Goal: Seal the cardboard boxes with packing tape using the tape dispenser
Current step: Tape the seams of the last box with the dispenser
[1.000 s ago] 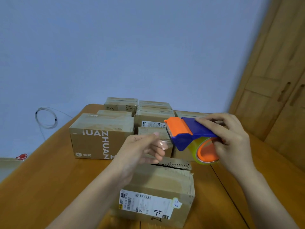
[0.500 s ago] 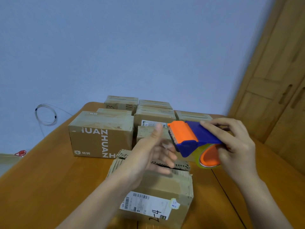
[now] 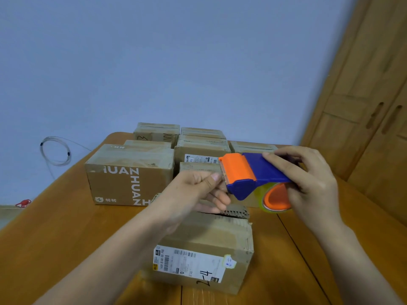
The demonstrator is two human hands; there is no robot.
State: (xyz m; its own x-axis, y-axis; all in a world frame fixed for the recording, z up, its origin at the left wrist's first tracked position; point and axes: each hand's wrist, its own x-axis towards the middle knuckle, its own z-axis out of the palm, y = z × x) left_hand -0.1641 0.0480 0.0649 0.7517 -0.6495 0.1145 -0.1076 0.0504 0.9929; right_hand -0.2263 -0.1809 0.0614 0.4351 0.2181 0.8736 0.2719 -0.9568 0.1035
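Gripping tape dispenser (image 3: 253, 172), right hand (image 3: 308, 183); left hand (image 3: 193, 194) fingers pinching at its mouth.

A wooden table (image 3: 55, 227) fills the lower half of the view, its grain running toward 12 o'clock and a dark seam crossing its surface at about 5 o'clock. Behind it, from 9 through 12 to 1 o'clock, stands a plain pale blue wall (image 3: 176, 62). A coil of thin pale wire (image 3: 56, 150) hangs against that wall at 9 o'clock, just past the table's edge. Below the coil, at about 8 o'clock, sits a small red object (image 3: 23, 203), too small to identify. At 2 to 3 o'clock rises a wooden cabinet (image 3: 363, 95) with two slotted handles.
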